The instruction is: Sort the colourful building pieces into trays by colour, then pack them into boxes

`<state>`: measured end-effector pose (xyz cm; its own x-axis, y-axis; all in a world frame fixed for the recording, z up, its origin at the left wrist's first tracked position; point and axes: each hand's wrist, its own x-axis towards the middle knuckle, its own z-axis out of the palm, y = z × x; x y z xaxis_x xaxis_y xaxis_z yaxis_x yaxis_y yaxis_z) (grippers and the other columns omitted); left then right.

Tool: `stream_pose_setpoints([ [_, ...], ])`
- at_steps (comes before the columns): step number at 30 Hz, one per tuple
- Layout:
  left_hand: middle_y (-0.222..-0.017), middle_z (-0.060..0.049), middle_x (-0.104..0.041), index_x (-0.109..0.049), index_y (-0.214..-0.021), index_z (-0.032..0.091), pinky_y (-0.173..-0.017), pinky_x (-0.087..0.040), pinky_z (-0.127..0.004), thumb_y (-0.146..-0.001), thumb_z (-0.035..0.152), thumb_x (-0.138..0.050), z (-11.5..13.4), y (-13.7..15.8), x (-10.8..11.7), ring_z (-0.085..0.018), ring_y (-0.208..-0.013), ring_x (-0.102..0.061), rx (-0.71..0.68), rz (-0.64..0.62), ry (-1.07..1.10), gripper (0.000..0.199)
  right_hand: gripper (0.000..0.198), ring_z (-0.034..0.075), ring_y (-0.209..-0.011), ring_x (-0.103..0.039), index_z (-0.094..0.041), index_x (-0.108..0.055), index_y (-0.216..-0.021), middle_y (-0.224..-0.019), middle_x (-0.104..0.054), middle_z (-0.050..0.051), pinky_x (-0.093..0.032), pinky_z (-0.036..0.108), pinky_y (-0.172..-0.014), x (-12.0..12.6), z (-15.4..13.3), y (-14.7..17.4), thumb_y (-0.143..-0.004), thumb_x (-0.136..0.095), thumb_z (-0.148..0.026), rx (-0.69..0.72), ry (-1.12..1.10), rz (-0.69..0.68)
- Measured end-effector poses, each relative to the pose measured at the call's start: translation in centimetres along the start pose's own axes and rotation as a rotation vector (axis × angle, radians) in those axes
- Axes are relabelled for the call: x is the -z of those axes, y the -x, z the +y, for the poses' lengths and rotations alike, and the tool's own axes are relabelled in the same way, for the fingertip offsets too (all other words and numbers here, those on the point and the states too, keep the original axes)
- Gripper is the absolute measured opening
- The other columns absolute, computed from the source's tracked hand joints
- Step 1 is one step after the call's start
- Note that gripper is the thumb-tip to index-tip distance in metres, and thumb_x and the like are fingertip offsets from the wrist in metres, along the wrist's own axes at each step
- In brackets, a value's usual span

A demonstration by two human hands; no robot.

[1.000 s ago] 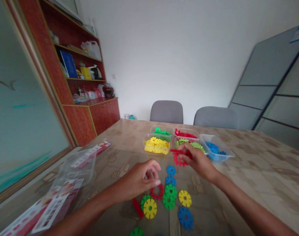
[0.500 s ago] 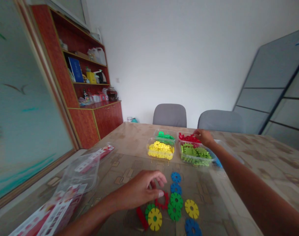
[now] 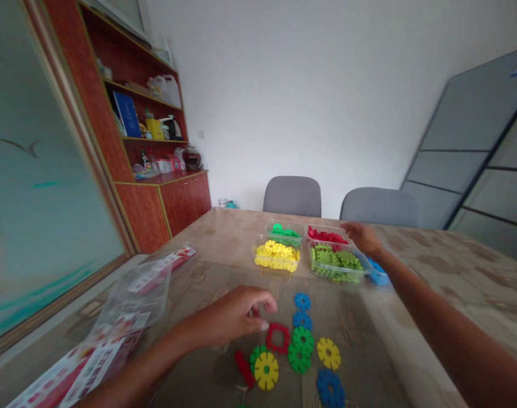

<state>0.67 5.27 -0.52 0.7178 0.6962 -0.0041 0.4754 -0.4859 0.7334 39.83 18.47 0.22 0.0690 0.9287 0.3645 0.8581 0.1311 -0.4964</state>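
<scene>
My left hand [image 3: 243, 311] hovers above the table with thumb and curled fingers apart, nothing visible between them. Just past its thumb lies a red square notched ring [image 3: 278, 325]. Nearby are a yellow notched disc [image 3: 266, 371] partly over a green disc [image 3: 257, 355], a red piece on edge [image 3: 244, 368], joined green discs [image 3: 299, 359] and blue discs [image 3: 302, 301]. My right hand [image 3: 363, 238] is beside the tub of red pieces [image 3: 326, 235], fingers bent together and pointing left; whatever they hold, if anything, is hidden.
Clear tubs hold yellow pieces [image 3: 277, 258], light green pieces [image 3: 337, 263], green pieces [image 3: 285, 231] and blue pieces [image 3: 377, 273]. Printed packaging and a clear lid [image 3: 137, 294] lie at the left. Grey chairs [image 3: 292, 195] stand behind the table [image 3: 224, 232].
My right hand has shifted right, off the red pieces toward the tub's right side. My left hand has drawn back left from the red ring, which shows more fully.
</scene>
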Motion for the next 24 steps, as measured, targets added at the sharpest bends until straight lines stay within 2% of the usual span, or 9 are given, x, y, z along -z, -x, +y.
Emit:
stream_pose_setpoints([
  [4, -0.095, 0.000, -0.063, -0.063, -0.104, 0.022, -0.071, -0.043, -0.024, -0.073, 0.019, -0.069, -0.6, 0.6, 1.2, -0.018, -0.084, -0.061, 0.079, -0.111, -0.129, 0.032, 0.028, 0.020, -0.077, -0.066, -0.017, -0.063, -0.100, -0.089, -0.070, 0.008, -0.053, 0.032, -0.069, 1.0, -1.6, 4.8, -0.093, -0.044, -0.036, 0.044, -0.167, -0.062],
  [7, -0.087, 0.001, -0.064, -0.063, -0.105, 0.022, -0.065, -0.042, -0.023, -0.072, 0.019, -0.071, -0.4, 0.7, 1.7, -0.017, -0.080, -0.062, 0.139, -0.217, -0.126, 0.034, 0.033, 0.018, -0.066, -0.065, -0.019, -0.063, -0.098, -0.080, -0.069, 0.004, -0.053, 0.028, -0.060, 1.3, -3.7, 10.2, -0.089, -0.046, -0.046, 0.115, -0.291, -0.220],
  [9, -0.085, 0.001, -0.064, -0.062, -0.104, 0.022, -0.062, -0.041, -0.022, -0.071, 0.021, -0.073, -0.1, 0.8, 1.8, -0.017, -0.078, -0.062, 0.139, -0.265, -0.142, 0.035, 0.033, 0.016, -0.063, -0.063, -0.019, -0.062, -0.099, -0.081, -0.067, 0.005, -0.051, 0.028, -0.058, 1.3, -5.1, 14.0, -0.089, -0.047, -0.047, 0.153, -0.448, -0.425],
  [11, -0.087, 0.001, -0.064, -0.063, -0.102, 0.022, -0.062, -0.040, -0.022, -0.067, 0.024, -0.077, 0.2, 1.0, 1.7, -0.017, -0.079, -0.060, 0.093, -0.288, -0.208, 0.038, 0.026, 0.016, -0.063, -0.061, -0.019, -0.063, -0.094, -0.078, -0.066, 0.004, -0.048, 0.026, -0.056, 1.0, -6.0, 17.2, -0.090, -0.050, -0.041, 0.177, -0.419, -0.566],
  [13, -0.091, 0.001, -0.062, -0.063, -0.100, 0.023, -0.062, -0.038, -0.022, -0.064, 0.026, -0.079, 0.3, 1.2, 1.6, -0.017, -0.080, -0.058, 0.039, -0.312, -0.287, 0.040, 0.018, 0.017, -0.068, -0.060, -0.020, -0.063, -0.094, -0.081, -0.065, 0.004, -0.046, 0.025, -0.058, 0.5, -6.6, 19.4, -0.090, -0.050, -0.032, 0.227, -0.325, -0.597],
  [17, -0.093, 0.001, -0.056, -0.062, -0.095, 0.023, -0.059, -0.034, -0.022, -0.059, 0.021, -0.082, 0.3, 1.5, 1.0, -0.016, -0.080, -0.055, 0.015, -0.327, -0.345, 0.041, 0.018, 0.016, -0.068, -0.057, -0.021, -0.061, -0.103, -0.088, -0.060, 0.004, -0.045, 0.027, -0.060, -0.3, -7.8, 21.0, -0.086, -0.053, -0.024, 0.344, -0.235, -0.625],
  [22, -0.093, 0.002, -0.053, -0.060, -0.090, 0.022, -0.057, -0.030, -0.022, -0.059, 0.020, -0.082, 0.0, 1.6, 0.5, -0.015, -0.078, -0.052, -0.029, -0.301, -0.385, 0.038, 0.032, 0.018, -0.079, -0.056, -0.026, -0.056, -0.114, -0.097, -0.055, 0.004, -0.046, 0.030, -0.070, -0.6, -9.0, 21.3, -0.083, -0.059, -0.020, 0.358, -0.200, -0.636],
  [24, -0.094, 0.002, -0.053, -0.059, -0.090, 0.022, -0.057, -0.029, -0.022, -0.060, 0.019, -0.082, 0.1, 1.6, 0.5, -0.015, -0.078, -0.052, -0.026, -0.295, -0.403, 0.038, 0.032, 0.017, -0.077, -0.055, -0.025, -0.055, -0.113, -0.096, -0.054, 0.004, -0.046, 0.029, -0.068, -1.1, -8.7, 21.4, -0.082, -0.058, -0.015, 0.362, -0.197, -0.628],
])
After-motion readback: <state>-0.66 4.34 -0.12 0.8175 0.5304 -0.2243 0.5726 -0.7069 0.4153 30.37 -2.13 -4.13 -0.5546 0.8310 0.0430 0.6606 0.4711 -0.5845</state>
